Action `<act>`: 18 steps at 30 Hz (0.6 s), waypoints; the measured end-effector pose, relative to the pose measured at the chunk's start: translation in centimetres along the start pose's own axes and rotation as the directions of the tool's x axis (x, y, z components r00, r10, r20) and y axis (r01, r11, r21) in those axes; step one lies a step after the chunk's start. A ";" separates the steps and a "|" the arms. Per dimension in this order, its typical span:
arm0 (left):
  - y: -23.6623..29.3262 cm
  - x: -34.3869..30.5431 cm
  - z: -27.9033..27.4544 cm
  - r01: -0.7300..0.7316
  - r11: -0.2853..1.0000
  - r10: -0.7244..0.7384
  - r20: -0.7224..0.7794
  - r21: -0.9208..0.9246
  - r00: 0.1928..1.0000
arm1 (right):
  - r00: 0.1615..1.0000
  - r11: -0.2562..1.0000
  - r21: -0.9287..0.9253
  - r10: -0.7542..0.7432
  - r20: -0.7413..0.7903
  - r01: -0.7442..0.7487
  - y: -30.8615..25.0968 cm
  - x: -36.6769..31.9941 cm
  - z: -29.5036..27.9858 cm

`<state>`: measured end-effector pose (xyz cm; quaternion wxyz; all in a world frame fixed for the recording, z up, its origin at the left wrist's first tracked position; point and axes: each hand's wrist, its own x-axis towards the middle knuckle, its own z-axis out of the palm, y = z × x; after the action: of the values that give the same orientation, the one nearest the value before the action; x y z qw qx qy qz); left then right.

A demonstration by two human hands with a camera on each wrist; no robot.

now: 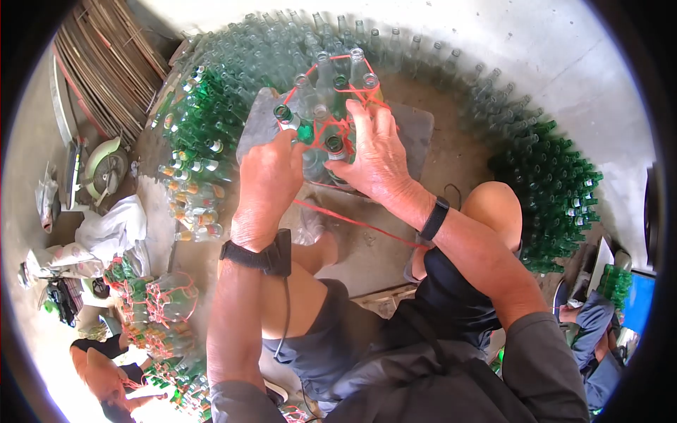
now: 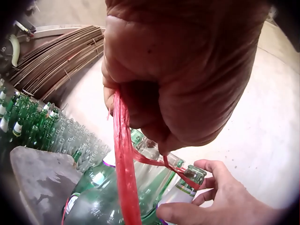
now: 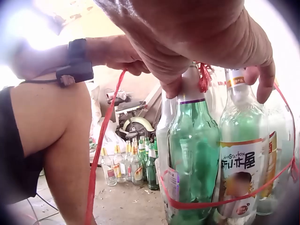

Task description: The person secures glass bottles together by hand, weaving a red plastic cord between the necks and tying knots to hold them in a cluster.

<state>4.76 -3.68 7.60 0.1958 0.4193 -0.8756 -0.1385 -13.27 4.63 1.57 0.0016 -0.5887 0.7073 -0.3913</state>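
A bundle of glass bottles, clear and green, stands on a grey slab, with red plastic twine looped round the necks and bodies. My left hand is over the bundle's near left side. Its curled fingers grip the twine, which runs down taut as a flat band in the left wrist view. My right hand spans the near right bottles. Its thumb presses on the neck of a green bottle, and its fingers reach round towards a clear labelled bottle. The palm hides part of the necks in the right wrist view.
Massed clear bottles curve behind the slab along the wall, with green bottles at the right. Tied bundles stand at lower left, near another person. A white sack and stacked strips lie at the left.
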 end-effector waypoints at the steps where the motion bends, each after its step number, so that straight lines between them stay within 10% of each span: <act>1: 0.0 0.1 0.0 0.002 1.000 -0.002 -0.004 0.000 1.000 | 1.000 1.000 0.002 0.003 -0.002 -0.003 0.1 0.1 0.1; 18: 5.2 3.1 2.6 -0.090 0.988 0.101 0.083 -0.125 0.991 | 0.921 0.985 0.030 -0.171 0.351 0.172 5.5 5.7 -5.7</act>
<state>-1.74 -2.73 8.09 0.1881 0.3576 -0.8926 -0.2002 -22.24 3.03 5.11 0.0933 -0.7088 0.6417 -0.2776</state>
